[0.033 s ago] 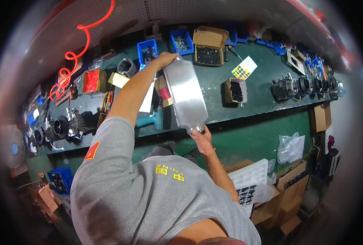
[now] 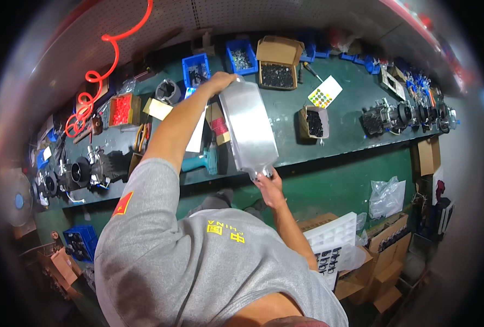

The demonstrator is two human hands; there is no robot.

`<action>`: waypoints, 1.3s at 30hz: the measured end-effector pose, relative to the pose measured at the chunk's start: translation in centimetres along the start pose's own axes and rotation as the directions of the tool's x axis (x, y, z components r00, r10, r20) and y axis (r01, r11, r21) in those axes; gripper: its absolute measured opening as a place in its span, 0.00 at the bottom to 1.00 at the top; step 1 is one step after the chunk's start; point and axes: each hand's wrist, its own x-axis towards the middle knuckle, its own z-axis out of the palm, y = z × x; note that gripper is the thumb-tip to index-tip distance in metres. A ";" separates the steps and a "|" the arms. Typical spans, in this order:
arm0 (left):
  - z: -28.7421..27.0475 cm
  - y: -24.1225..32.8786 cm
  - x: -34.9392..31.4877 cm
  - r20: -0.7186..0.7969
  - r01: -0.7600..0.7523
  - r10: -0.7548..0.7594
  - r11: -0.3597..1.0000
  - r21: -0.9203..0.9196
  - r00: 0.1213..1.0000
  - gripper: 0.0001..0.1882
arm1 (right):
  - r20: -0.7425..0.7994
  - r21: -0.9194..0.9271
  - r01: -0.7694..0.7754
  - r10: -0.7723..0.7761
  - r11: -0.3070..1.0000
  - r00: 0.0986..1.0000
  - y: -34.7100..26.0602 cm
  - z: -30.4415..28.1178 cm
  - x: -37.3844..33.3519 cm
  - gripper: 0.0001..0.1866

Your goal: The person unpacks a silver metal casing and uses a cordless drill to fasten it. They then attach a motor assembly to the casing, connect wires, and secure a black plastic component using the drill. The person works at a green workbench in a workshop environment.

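Two hands hold one long, shiny silver metal box (image 2: 248, 125). The box is over the green desk (image 2: 288, 128), in front of the person. The picture does not show if it touches the desk top.

The long way of the box runs from the far left to the near right, a bit on a slant. Each grip has one end, so the box lies right between them. The left grip (image 2: 223, 82) is wrapped on the far end, but most of its fingers are hard to see. The right grip (image 2: 271, 188) is pinching the thin neck at the near end, by the desk's front edge. Both hands touch the box, so neither is nearer to it; the right one is closer to the person's body, and the left arm reaches far out.

A teal power tool (image 2: 211, 158) lies just left of the box's near part. Past the far end sits a blue bin (image 2: 242, 57) of small bits. To the right is a small box of black parts (image 2: 314, 122).
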 end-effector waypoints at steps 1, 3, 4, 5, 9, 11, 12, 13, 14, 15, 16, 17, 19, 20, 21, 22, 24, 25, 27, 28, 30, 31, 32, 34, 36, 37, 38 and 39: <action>0.2 -0.9 0.7 -0.037 -0.064 0.065 0.998 0.021 0.997 0.28 | -0.033 0.016 -0.013 0.013 1.000 0.999 -0.2 0.2 0.1 0.40; 0.6 -2.1 1.5 -0.075 -0.167 0.167 0.986 0.003 0.983 0.25 | -0.084 0.021 -0.051 0.052 0.999 0.995 -0.3 -0.1 0.6 0.42; 0.4 -3.1 2.0 -0.079 -0.192 0.189 0.981 -0.040 0.979 0.24 | -0.035 0.058 -0.034 0.036 0.998 0.999 -0.4 0.1 0.5 0.40; -0.2 -4.3 2.6 -0.070 -0.213 0.207 0.973 -0.087 0.976 0.23 | -0.024 0.021 -0.055 0.055 0.998 0.998 -0.5 0.2 0.7 0.39; 0.1 -3.8 1.9 -0.043 -0.126 0.119 0.961 -0.246 0.992 0.22 | -0.035 -0.049 -0.118 0.117 0.992 0.993 -0.4 -0.8 0.7 0.31; -0.4 -4.9 2.2 -0.126 -0.144 0.113 0.953 -0.266 0.986 0.22 | -0.018 -0.073 -0.162 0.161 0.984 0.987 -0.9 -0.8 0.9 0.31; -0.1 -4.6 2.0 -0.155 -0.154 0.115 0.949 -0.275 0.981 0.22 | -0.020 -0.081 -0.178 0.177 0.981 0.984 -1.4 -0.7 0.9 0.30; 0.2 -4.4 1.1 -0.248 -0.216 0.159 0.950 -0.224 0.956 0.21 | -0.045 -0.060 -0.214 0.211 0.975 0.976 -1.9 -0.4 0.4 0.34; -0.3 -3.7 0.8 -0.313 -0.288 0.220 0.939 -0.189 0.924 0.20 | -0.037 -0.077 -0.201 0.198 0.977 0.979 -2.1 -0.4 0.5 0.33; -0.7 -3.4 0.1 -0.367 -0.340 0.265 0.928 -0.155 0.892 0.20 | -0.028 -0.114 -0.208 0.207 0.971 0.978 -2.5 -0.6 0.6 0.34; -0.4 -4.3 -1.2 -0.417 -0.376 0.299 0.919 -0.115 0.858 0.19 | -0.018 -0.147 -0.229 0.229 0.962 0.973 -2.4 -1.1 0.5 0.34; 0.0 -5.3 -2.8 -0.428 -0.419 0.326 0.897 -0.140 0.843 0.18 | -0.017 -0.137 -0.236 0.236 0.962 0.972 -2.7 -1.2 0.2 0.36; 0.6 -5.6 -6.2 -0.460 -0.524 0.404 0.835 -0.168 0.791 0.15 | 0.008 -0.119 -0.237 0.239 0.964 0.971 -3.5 -1.0 -0.1 0.41; 1.5 -4.8 -10.2 -0.420 -0.491 0.405 0.863 -0.118 0.812 0.14 | 0.005 -0.082 -0.222 0.223 0.972 0.975 -3.3 -1.9 -0.4 0.43; 2.5 -6.6 -13.1 -0.410 -0.540 0.475 0.840 -0.054 0.779 0.13 | 0.037 -0.096 -0.227 0.231 0.969 0.972 -3.6 -1.8 -0.5 0.43; 3.7 -8.3 -16.3 -0.337 -0.501 0.447 0.860 -0.092 0.829 0.11 | 0.056 -0.105 -0.227 0.234 0.968 0.971 -3.9 -2.0 -0.7 0.44; 6.3 -14.1 -21.3 -0.164 -0.293 0.290 0.956 0.008 0.943 0.13 | 0.077 -0.143 -0.279 0.292 0.950 0.953 -3.7 -3.1 -0.1 0.44; 7.5 -16.7 -23.7 -0.129 -0.336 0.363 0.922 0.190 0.923 0.17 | 0.129 -0.146 -0.288 0.307 0.946 0.943 -3.6 -3.8 0.3 0.44; 8.3 -18.6 -26.7 -0.066 -0.337 0.427 0.790 0.513 0.902 0.27 | 0.162 -0.203 -0.314 0.348 0.927 0.923 -4.2 -4.1 0.6 0.45; 8.7 -19.6 -27.2 -0.076 -0.310 0.429 0.752 0.581 0.900 0.31 | 0.187 -0.229 -0.326 0.370 0.917 0.910 -4.6 -4.0 0.8 0.45; 9.5 -20.6 -27.2 -0.206 -0.110 0.350 0.703 0.703 0.914 0.36 | 0.208 -0.285 -0.361 0.425 0.888 0.881 -5.5 -4.1 0.9 0.42; 9.7 -21.6 -26.5 -0.219 -0.052 0.312 0.671 0.739 0.924 0.40 | 0.227 -0.317 -0.366 0.445 0.875 0.866 -5.9 -4.2 1.0 0.41; 9.9 -22.5 -25.8 -0.222 -0.037 0.354 0.597 0.801 0.908 0.39 | 0.244 -0.348 -0.369 0.464 0.862 0.852 -6.2 -4.2 1.1 0.39; 10.7 -22.0 -23.8 -0.252 0.116 0.188 0.538 0.835 0.949 0.40 | 0.238 -0.387 -0.388 0.497 0.837 0.835 -6.6 -4.6 1.5 0.36; 11.2 -21.9 -22.7 -0.280 0.187 0.128 0.481 0.856 0.951 0.41 | 0.239 -0.410 -0.417 0.537 0.811 0.809 -7.1 -4.7 1.7 0.35; 11.3 -21.9 -22.4 -0.297 0.223 0.100 0.449 0.865 0.949 0.41 | 0.232 -0.433 -0.429 0.558 0.793 0.797 -7.4 -4.5 1.8 0.33; 11.3 -22.0 -22.4 -0.284 0.204 0.110 0.463 0.863 0.952 0.42 | 0.232 -0.445 -0.427 0.562 0.787 0.794 -7.7 -4.4 1.9 0.33; 11.0 -21.9 -22.7 -0.272 0.187 0.118 0.472 0.862 0.955 0.43 | 0.235 -0.454 -0.425 0.566 0.783 0.790 -7.7 -4.3 2.1 0.33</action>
